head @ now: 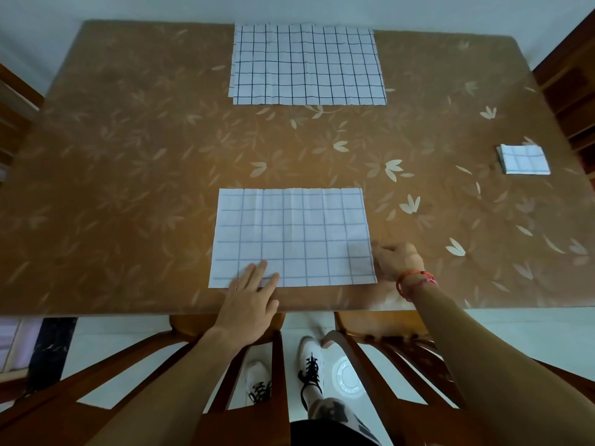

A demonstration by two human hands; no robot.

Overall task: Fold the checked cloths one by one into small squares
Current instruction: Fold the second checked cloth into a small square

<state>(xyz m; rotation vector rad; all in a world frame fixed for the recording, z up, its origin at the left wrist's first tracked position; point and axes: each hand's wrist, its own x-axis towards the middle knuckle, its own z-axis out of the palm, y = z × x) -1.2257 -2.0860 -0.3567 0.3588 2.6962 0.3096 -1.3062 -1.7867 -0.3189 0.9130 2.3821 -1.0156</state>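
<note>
A white checked cloth (291,236), folded into a wide rectangle, lies flat near the table's front edge. My left hand (249,299) rests on its near left part with straight fingers pressing it down. My right hand (397,259) sits at the cloth's right edge near the front corner, fingers curled; whether they pinch the edge is unclear. A stack of unfolded checked cloths (307,64) lies at the far middle of the table. One cloth folded into a small square (524,159) sits at the right.
The brown table (128,162) has a leaf pattern. Wooden chairs (280,355) stand against its near edge below my arms, and another chair (570,78) is at the far right. My feet are on the white floor.
</note>
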